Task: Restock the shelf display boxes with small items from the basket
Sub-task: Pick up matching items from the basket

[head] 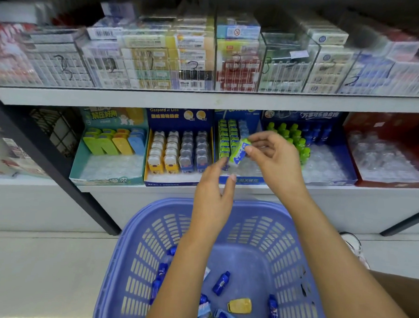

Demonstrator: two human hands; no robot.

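The small green-and-white item (237,153) pinched in the right hand (273,159) carries print too blurred to read, and the thumb and forefinger cover its upper end. Behind both hands, the blue display box (244,180) is partly hidden, so its nearer slots cannot be seen. The left hand (214,192) has smeared fingertips; whether they touch anything in that box cannot be told. Below the hands, the left forearm (174,277) covers several items in the basket (296,246), whose near rim is cut off by the bottom edge. Above the hands, the packs (196,62) on the upper shelf (134,99) are blurred, their labels unreadable. Far to the right of the right hand, the red box (390,183) runs off the picture's edge.
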